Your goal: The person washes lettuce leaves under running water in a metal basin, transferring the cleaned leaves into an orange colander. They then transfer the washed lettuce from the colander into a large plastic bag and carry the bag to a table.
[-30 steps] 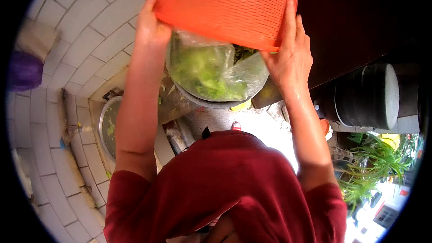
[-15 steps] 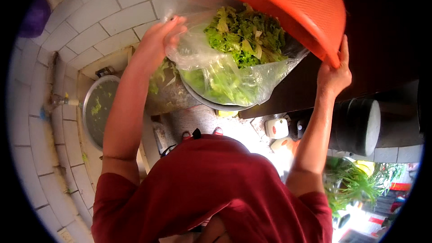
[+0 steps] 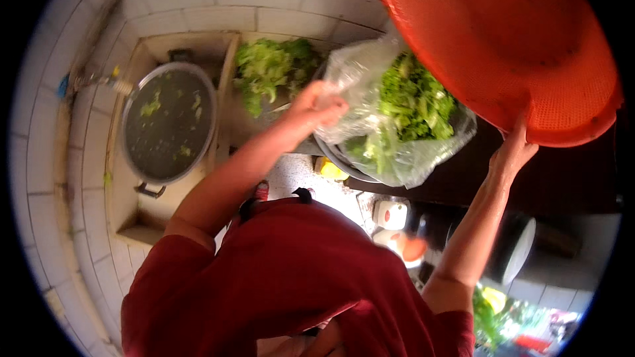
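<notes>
The left hand (image 3: 317,107) has its grip pinched on the clear plastic bag (image 3: 397,152) of chopped greens (image 3: 413,102); the right hand (image 3: 512,152) grips the rim of the tilted orange basket (image 3: 503,39) just above the bag

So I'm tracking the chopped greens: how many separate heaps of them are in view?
2 heaps: one in the clear plastic bag under the left hand, one loose pile beside the water-filled pot. Scraps float there; more may hide behind the orange basket.
</notes>
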Tool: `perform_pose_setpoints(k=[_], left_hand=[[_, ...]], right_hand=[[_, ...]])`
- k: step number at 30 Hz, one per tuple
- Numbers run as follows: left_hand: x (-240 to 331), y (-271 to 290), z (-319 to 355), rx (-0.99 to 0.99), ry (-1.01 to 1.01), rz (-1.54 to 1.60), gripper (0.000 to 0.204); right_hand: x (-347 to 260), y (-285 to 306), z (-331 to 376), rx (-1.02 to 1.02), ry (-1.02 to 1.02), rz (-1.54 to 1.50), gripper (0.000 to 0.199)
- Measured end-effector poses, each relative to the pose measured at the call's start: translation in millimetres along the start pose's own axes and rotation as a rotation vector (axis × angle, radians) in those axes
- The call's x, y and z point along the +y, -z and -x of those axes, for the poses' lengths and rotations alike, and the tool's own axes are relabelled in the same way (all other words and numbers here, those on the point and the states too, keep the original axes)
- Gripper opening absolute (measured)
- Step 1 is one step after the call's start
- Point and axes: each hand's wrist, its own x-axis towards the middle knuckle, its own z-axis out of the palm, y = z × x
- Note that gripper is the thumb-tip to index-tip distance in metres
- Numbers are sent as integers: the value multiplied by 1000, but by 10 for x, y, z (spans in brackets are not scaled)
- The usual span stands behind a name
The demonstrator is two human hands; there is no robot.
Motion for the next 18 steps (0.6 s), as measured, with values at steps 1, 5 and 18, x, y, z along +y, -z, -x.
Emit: perform_pose_setpoints(k=[1,5,18], left_hand=[[-181,-9,14,5,1,-17,43],[-823,50,207,66,-42,-118,44],[-922,441,994,125,66,17,34]], right_hand=[[61,-226,33,-60,-38,-50,35],[323,-1279,291,-316,12,-20,26],[733,-3238,1125,-974,340,599,31]])
